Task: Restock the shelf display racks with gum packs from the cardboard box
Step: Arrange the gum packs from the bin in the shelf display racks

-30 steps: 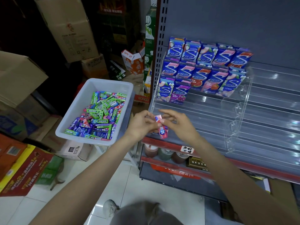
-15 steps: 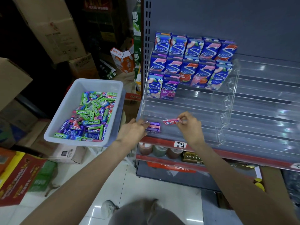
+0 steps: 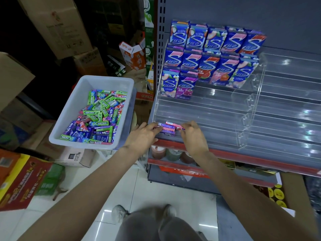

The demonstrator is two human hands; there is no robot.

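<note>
Grey shelf unit [image 3: 243, 14] filling the right side, red front edge [image 3: 251, 156] running just below both hands. Clear tiered display rack [image 3: 217, 108] seated on it: blue box packs [image 3: 215, 54] crowding the upper tiers, lower tiers mostly bare. White plastic tub [image 3: 76, 108] to the left, near the rack's left end, heaped with loose gum sticks [image 3: 100, 119]; no open cardboard box of gum clearly in sight, only stacked cartons [image 3: 52, 23] behind.

Placing step in hand, by the look of it. Left hand [image 3: 143, 136] at the rack's lowest tier, fingers extended against the left end of a small pile of purple gum packs [image 3: 166, 128]. Right hand [image 3: 193, 136] curled, pinching the right end of a pink gum pack [image 3: 173, 125] lying along the top of that pile.

Next move, likely: release, square the pile against the tier's front lip, then back to the tub for more. Plenty of open tier to the right for further rows. Care needed with the low acrylic lips and the divider wall [image 3: 246, 119] further right; tub rim close by the left wrist on the way back
</note>
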